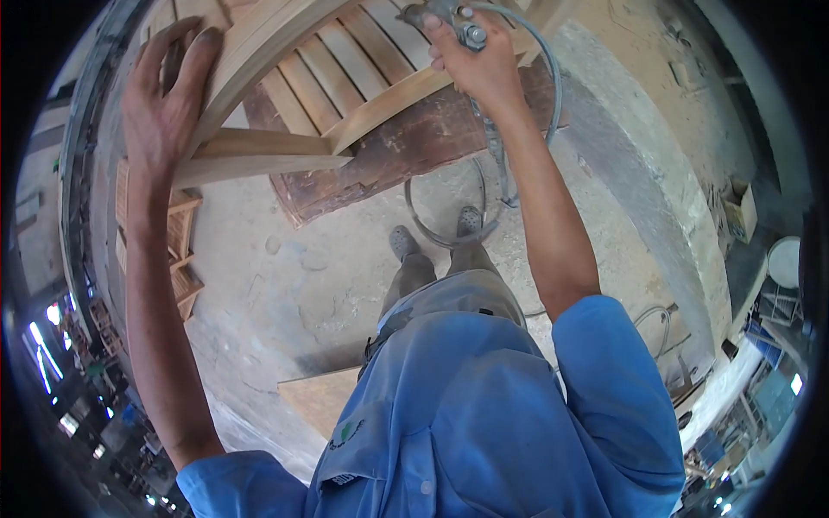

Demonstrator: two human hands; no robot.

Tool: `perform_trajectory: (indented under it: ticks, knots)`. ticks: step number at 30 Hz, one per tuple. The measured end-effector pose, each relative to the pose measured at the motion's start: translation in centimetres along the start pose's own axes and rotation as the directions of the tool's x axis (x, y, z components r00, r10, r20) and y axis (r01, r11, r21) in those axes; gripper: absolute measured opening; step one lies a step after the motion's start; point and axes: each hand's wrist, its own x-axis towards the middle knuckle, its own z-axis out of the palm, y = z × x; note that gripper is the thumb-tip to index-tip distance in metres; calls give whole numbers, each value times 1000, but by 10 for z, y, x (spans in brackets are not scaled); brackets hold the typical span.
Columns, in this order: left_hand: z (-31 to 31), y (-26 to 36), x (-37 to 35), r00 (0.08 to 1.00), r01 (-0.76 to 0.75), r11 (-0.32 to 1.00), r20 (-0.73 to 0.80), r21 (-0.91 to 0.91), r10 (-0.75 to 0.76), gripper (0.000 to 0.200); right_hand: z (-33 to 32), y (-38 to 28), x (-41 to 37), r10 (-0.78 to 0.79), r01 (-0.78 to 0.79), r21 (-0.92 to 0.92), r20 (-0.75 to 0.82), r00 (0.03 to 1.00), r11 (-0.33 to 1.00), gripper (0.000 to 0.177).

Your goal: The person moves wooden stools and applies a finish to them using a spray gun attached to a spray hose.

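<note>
A slatted wooden chair (371, 116) with a curved rail stands at the top of the view. My left hand (164, 104) is at the chair's left side, its fingers bent over the frame and its thumb against the curved rail; part of the grip is hidden. In my right hand (488, 73) is a metal spray gun (471, 34), held above the right side of the slats. Its front end points left, and a grey hose (550, 69) loops away from it.
Beneath the chair lies a worn brown board (380, 177). A coiled hose (413, 207) rests on the concrete floor by my feet. More slatted wooden pieces (183, 250) stand at left. A pale board (319, 397) lies near my legs, and a box (740, 211) sits far right.
</note>
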Motion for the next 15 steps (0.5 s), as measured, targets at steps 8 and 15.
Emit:
perform_trajectory:
  ticks: [8,15]
  knots:
    - [4,49,-10,987,146,986,-79,77,-140,38,23,8,-23,-305,324,-54,220,926,945,42]
    - [8,36,-17,988,131,991,-78,-11,-131,43,19,-1,-22,-292,372,-189,349,890,909,41]
